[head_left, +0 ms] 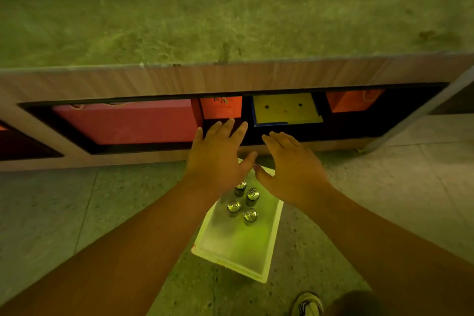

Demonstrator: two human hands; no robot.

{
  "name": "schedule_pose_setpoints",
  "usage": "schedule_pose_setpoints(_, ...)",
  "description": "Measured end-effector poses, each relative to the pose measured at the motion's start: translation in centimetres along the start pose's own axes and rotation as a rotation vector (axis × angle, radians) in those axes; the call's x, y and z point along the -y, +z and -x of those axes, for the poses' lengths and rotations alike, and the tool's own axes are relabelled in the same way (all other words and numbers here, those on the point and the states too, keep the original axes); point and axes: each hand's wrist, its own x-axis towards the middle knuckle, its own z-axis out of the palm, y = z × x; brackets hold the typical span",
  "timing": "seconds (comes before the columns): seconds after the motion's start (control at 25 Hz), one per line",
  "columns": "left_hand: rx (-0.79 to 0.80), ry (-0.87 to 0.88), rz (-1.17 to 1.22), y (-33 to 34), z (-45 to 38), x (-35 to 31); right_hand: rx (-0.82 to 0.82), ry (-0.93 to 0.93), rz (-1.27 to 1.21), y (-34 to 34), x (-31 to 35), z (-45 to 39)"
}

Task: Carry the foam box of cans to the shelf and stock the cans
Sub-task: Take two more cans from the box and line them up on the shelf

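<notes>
Speckled floor [64, 213] holds the foam box [238, 244], seemingly four cans [233, 206] inside; above it, left hand [218, 159] and right hand [289, 174] spread open, empty.

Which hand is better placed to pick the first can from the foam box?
Probably the right hand: it is open, hovering nearer the cans in the foam box. The left hand reaches farther toward the shelf.

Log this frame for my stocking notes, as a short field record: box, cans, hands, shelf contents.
box: white foam box on the floor, open, in front of the shelf
cans: four cans showing, upright, at the box's far end
left hand: open, empty, above the box, fingers toward the shelf
right hand: open, empty, beside the left
shelf: low opening holds a red box, orange bags, a yellow box
cans on shelf: none visible
</notes>
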Motion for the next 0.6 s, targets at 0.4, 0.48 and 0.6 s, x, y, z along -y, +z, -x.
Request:
schedule_pose_setpoints(0.4, 0.021, -0.021, 0.16, 27.9, -0.5, 4.7, 0.077, 0.076, -0.079, 27.3, -5.4, -3.0)
schedule_pose_setpoints(0.48, 0.057, -0.014, 0.172, 32.4, -0.3, 5.2, 0.102, 0.098, -0.085, 31.3, -6.3, -2.9)
schedule_pose_setpoints(0.6, 0.077, -0.006, 0.234, 37.6, 0.4, 5.6, 0.132, 0.136, -0.119, 36.0, -6.8, -2.5)
